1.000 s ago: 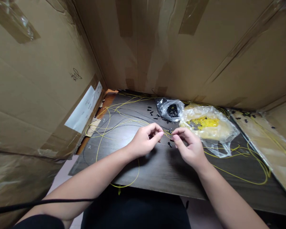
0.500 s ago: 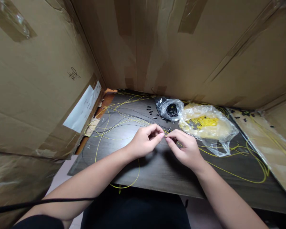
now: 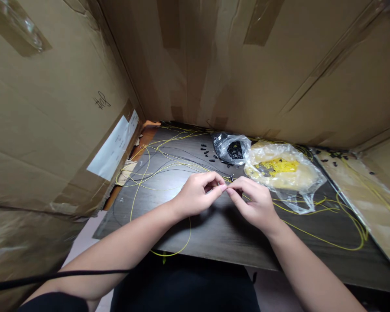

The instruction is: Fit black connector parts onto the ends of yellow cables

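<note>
Over the middle of the table, my left hand (image 3: 199, 193) and my right hand (image 3: 251, 199) meet at the fingertips. Both are closed in a pinch. Whatever lies between the fingers is too small and too hidden to name. A thin yellow cable (image 3: 190, 234) loops from under my left hand down past the table's front edge. Just behind the fingertips lies a small black piece (image 3: 231, 178). More yellow cable (image 3: 325, 245) runs out to the right of my right hand.
A clear bag of black pieces (image 3: 227, 145) lies at the back, with several loose black pieces (image 3: 204, 149) beside it. To its right is a bag of yellow pieces (image 3: 299, 180). Yellow cables (image 3: 147, 162) tangle at the left. Cardboard walls (image 3: 195, 65) enclose the table (image 3: 221, 242).
My left fingertips have shifted slightly right, closing the small gap to my right fingertips. My right hand stays almost still, and the bags and cables lie as before.
</note>
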`<state>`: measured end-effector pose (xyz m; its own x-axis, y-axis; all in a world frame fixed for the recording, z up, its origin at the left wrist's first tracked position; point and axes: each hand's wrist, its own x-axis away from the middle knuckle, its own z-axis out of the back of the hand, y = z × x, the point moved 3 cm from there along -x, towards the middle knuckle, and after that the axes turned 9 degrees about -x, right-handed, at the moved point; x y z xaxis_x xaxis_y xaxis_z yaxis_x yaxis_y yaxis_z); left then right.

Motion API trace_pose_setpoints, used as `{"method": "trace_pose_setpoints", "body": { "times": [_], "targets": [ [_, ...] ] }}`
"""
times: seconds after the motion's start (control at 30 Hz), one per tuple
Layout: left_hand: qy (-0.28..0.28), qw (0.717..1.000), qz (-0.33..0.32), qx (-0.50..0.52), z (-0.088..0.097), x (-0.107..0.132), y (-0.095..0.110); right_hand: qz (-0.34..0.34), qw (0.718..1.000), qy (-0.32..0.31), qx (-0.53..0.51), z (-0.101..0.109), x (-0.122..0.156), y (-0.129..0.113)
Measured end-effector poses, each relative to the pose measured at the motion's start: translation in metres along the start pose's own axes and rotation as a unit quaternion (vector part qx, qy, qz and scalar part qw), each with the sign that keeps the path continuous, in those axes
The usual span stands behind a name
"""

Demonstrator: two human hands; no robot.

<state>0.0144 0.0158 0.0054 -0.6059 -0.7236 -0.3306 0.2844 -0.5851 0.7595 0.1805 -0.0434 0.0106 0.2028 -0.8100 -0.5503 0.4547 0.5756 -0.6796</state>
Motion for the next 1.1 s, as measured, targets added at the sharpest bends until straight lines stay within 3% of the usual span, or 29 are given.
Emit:
{"method": "trace_pose_setpoints", "body": {
  "times": [0.3, 0.43, 0.6, 0.73, 0.9, 1.1],
  "targets": [
    [0.026, 0.998, -0.046, -0.030, 0.001, 0.002, 0.004, -0.002, 1.000, 0.009, 0.002, -0.002, 0.003, 0.002],
    [0.013, 1.000, -0.010, 0.007, 0.000, 0.001, 0.004, -0.011, 0.999, 0.043, -0.018, -0.002, 0.008, 0.010],
    [-0.033, 0.992, 0.065, 0.107, -0.002, 0.000, 0.000, 0.031, 0.999, 0.009, 0.016, -0.003, 0.007, 0.009],
    [-0.042, 0.989, 0.072, 0.125, -0.004, 0.000, -0.001, 0.056, 0.998, 0.017, 0.035, 0.000, 0.004, 0.004],
    [-0.017, 0.997, 0.031, 0.070, -0.002, 0.000, 0.001, 0.052, 0.997, 0.017, 0.046, 0.000, 0.005, 0.004],
    [0.037, 0.995, -0.084, -0.036, 0.001, 0.004, 0.004, 0.050, 0.997, 0.021, 0.052, 0.000, 0.003, 0.001]
  ]
}}
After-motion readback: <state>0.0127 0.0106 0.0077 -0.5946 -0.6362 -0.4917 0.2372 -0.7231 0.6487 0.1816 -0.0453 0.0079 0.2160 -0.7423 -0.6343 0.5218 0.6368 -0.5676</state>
